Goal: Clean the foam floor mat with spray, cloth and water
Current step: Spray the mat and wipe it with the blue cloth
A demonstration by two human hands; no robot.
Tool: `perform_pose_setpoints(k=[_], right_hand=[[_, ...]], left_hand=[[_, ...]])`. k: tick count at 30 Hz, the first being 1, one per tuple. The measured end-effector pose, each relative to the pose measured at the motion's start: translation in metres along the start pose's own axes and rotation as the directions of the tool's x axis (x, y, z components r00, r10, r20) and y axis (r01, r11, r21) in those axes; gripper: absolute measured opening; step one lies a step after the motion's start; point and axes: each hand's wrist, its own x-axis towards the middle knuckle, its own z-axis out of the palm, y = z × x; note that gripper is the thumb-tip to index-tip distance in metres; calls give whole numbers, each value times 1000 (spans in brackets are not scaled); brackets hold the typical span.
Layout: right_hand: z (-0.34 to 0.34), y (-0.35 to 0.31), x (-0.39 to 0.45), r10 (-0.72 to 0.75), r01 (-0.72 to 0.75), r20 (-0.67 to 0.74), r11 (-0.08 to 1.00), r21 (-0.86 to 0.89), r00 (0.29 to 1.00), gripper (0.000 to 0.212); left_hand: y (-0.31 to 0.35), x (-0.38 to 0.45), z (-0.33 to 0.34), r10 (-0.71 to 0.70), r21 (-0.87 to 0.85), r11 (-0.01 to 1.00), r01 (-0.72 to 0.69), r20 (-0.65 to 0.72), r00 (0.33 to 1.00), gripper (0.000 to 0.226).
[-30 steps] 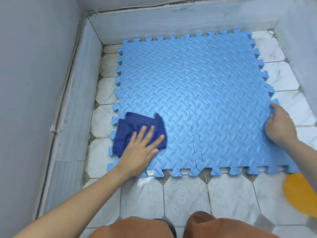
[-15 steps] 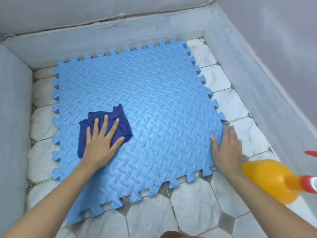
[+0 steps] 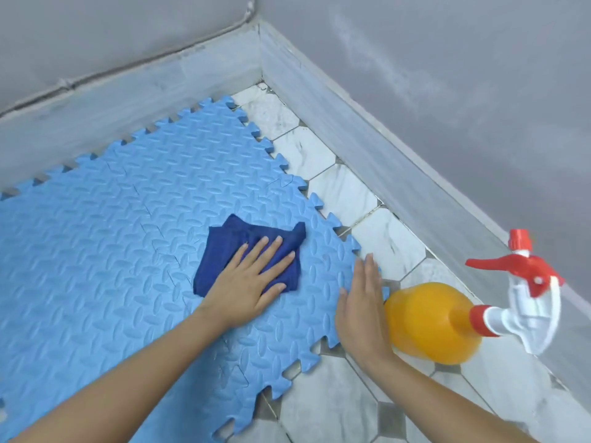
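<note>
Corner of a room: a floor (image 3: 339, 407) of pale marbled tiles with small grey insets, bounded by a grey-white skirting (image 3: 367, 145) beneath plain grey walls (image 3: 447, 75). A light-blue foam mat (image 3: 96, 266), made of interlocking pieces with toothed borders and an embossed oval pattern, lies flat on the tiles with its far edge near the skirting. The left hand (image 3: 249, 287) lies flat, fingers spread, pressing a crumpled dark-blue cloth (image 3: 243, 251) onto the mat near the mat's right edge. The right hand (image 3: 361, 311) rests open, palm down, on that edge, grasping nothing. Just beside it, on the tiles, stands an orange spray bottle (image 3: 428, 324) with a red-and-white trigger head (image 3: 524, 292), off the mat.
</note>
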Motion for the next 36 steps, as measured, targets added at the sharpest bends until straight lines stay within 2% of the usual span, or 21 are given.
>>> perform_pose_setpoints(k=[3,6,7,9,12,14,16,19,21,23,27,31,36], right_hand=[[-4,4,-17,48,-46,83,999,-29,995,72],[-10,7,-15,60,-61,140,998,2,988,78],[-11,8,-13,57,-60,153,998,14,987,80],[-13,8,-10,55,-62,172,997,38,984,82],[-12,11,-11,47,-61,170,995,77,984,84],[-10,12,-11,45,-61,155,993,100,987,85],[-10,11,-10,48,-64,156,993,100,987,87],[-12,9,-8,63,-81,169,991,105,984,90],[-15,7,-7,74,-95,178,989,114,981,91],[-16,6,-7,82,-105,182,987,123,980,92],[-19,6,-7,77,-108,184,981,162,980,93],[-20,7,-8,57,-88,172,980,176,983,93],[-20,5,-8,55,-78,166,988,134,985,91]], left_hand=[[-8,55,-9,-178,-35,983,178,-15,984,60],[5,84,-13,-197,-44,980,196,-13,980,60],[10,82,-12,-144,-34,989,143,-24,989,58],[22,64,-9,62,0,998,-62,-27,998,54],[35,28,-3,387,38,920,-389,46,921,51],[32,31,-3,444,45,894,-446,49,895,51],[27,56,-4,392,69,917,-393,33,919,51],[26,110,-9,206,53,977,-206,10,978,52],[30,137,-16,112,30,993,-113,18,994,55],[34,143,-18,82,30,996,-82,15,997,58],[31,99,-11,146,-2,989,-146,2,989,54],[18,1,-5,208,19,978,-209,59,976,51],[17,-103,3,436,83,890,-448,132,890,52]])
